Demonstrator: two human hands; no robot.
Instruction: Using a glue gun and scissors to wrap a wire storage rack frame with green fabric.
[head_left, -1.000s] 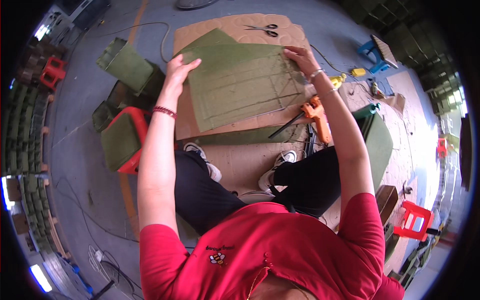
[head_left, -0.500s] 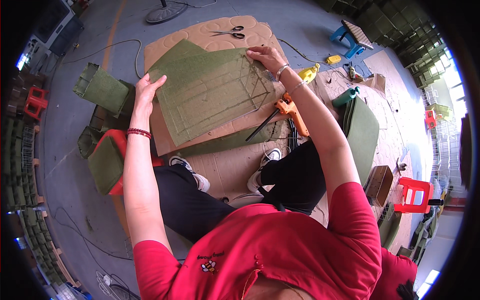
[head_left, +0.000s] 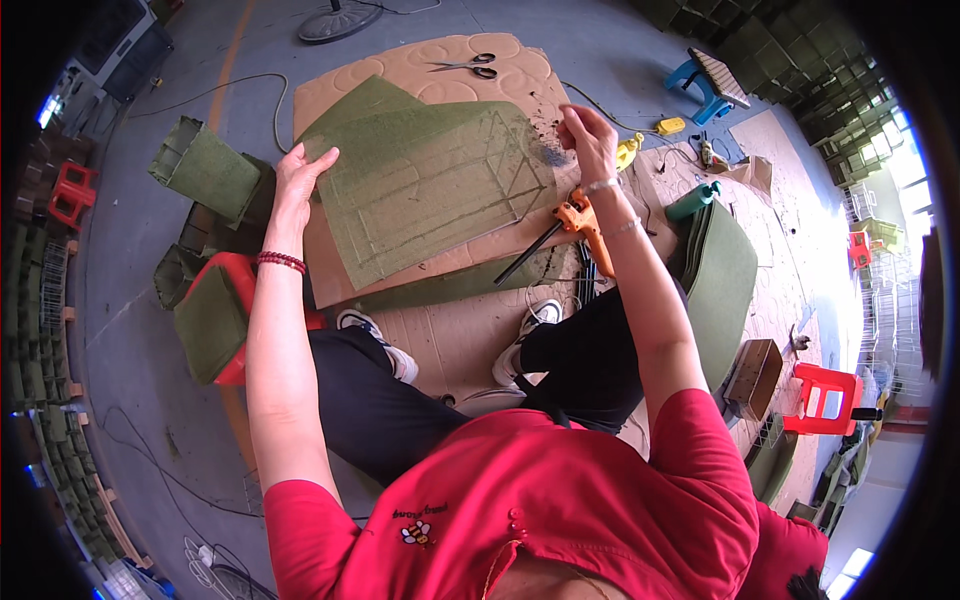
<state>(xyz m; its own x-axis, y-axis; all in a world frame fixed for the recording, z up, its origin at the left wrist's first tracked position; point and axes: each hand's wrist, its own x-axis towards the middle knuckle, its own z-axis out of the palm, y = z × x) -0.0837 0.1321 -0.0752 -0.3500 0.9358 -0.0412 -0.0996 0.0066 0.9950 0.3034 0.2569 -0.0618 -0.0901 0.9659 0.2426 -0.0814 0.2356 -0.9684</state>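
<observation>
Across the cardboard lies a thin green felt-like sheet (head_left: 420,190) with raised straight lines like a frame showing on it. My left hand (head_left: 300,180) grips its left edge, thumb on top and fingers underneath. Beyond the right edge, my right hand (head_left: 592,145) is lifted off the sheet, fingers curled together; whether something tiny is in them I cannot make out. Another green sheet (head_left: 370,97) shows from beneath at the far side. Close to my right wrist rests an orange glue gun (head_left: 585,225) with a black stick in it.
Black-handled scissors (head_left: 480,66) lie on the far end of the cardboard (head_left: 400,60). At right are a yellow bottle (head_left: 628,152), a green bottle (head_left: 692,202) and stacked green sheets (head_left: 722,275). Green boxes (head_left: 205,170) and a red stool (head_left: 235,290) stand at left. Cables cross the floor.
My right hand has let go of the sheet's far right corner and moved right, its fingers curling. The left hand keeps its hold, and the sheet has barely shifted.
</observation>
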